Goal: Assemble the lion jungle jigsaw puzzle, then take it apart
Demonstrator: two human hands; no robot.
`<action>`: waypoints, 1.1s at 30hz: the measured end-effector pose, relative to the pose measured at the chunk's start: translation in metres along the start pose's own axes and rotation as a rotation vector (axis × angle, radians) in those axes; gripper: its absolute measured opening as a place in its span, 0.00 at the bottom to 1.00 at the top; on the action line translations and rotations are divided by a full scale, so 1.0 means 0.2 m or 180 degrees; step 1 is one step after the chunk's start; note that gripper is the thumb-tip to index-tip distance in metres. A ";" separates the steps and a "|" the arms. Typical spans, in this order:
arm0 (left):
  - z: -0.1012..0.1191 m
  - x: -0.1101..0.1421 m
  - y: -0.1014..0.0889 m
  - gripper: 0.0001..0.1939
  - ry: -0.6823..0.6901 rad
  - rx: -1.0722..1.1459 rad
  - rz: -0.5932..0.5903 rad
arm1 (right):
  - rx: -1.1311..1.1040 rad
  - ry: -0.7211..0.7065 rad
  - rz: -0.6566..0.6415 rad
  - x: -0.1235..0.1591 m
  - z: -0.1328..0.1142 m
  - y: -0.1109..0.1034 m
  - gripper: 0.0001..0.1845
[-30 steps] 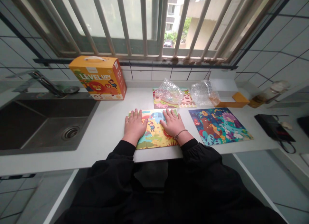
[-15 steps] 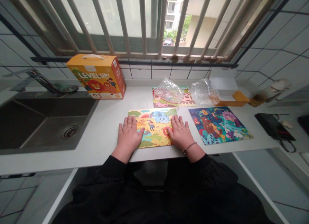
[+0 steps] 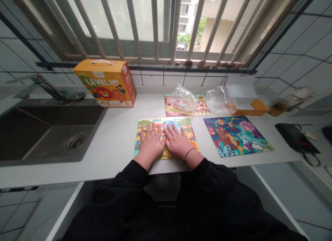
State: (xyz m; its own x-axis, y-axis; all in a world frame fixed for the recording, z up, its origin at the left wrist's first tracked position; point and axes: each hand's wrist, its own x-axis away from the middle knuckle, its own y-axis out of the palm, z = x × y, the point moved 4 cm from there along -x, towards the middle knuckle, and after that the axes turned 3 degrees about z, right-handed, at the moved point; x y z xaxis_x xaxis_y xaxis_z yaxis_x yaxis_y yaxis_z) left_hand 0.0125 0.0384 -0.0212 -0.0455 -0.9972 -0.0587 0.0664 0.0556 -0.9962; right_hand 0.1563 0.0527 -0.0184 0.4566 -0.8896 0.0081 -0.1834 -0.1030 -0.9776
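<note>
A colourful yellow-and-green jigsaw puzzle (image 3: pixel 190 130) lies flat on the white counter (image 3: pixel 116 137) in front of me. My left hand (image 3: pixel 151 144) and my right hand (image 3: pixel 176 143) rest side by side on its middle, palms down, fingers stretched out flat and touching each other. Neither hand holds anything. A thin bracelet circles my right wrist. My black sleeves hide the puzzle's near edge.
A blue puzzle (image 3: pixel 237 135) lies to the right, a pink one (image 3: pixel 204 111) behind under a crumpled plastic bag (image 3: pixel 183 99). A second bag (image 3: pixel 220 99), orange tray (image 3: pixel 252 107), orange puzzle box (image 3: pixel 106 82), sink (image 3: pixel 49 130) at left, black device (image 3: pixel 295 137) at right.
Both hands slid from the puzzle's outer edges inward to its middle, now touching side by side. The puzzle stays in place.
</note>
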 end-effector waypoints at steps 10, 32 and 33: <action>-0.08 -0.19 0.01 0.35 0.0359 0.0088 0.0008 | -0.0092 0.0135 0.0045 -0.19 0.06 -0.03 0.38; -0.30 -0.21 -0.02 0.39 -0.0214 0.0007 -0.0052 | 0.0394 0.0879 0.0244 0.22 1.01 -0.23 0.36; -0.31 -0.22 -0.02 0.39 -0.0224 0.0016 -0.0058 | 0.0405 0.1016 0.0210 0.25 1.11 -0.23 0.36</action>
State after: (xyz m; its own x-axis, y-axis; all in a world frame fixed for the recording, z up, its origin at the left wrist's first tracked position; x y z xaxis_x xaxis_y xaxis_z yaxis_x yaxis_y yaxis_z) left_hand -0.0467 0.0841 -0.0180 0.0233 -0.9991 -0.0359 0.0712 0.0375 -0.9968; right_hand 0.3804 0.1124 -0.0189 0.1483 -0.9889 -0.0103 -0.0843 -0.0023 -0.9964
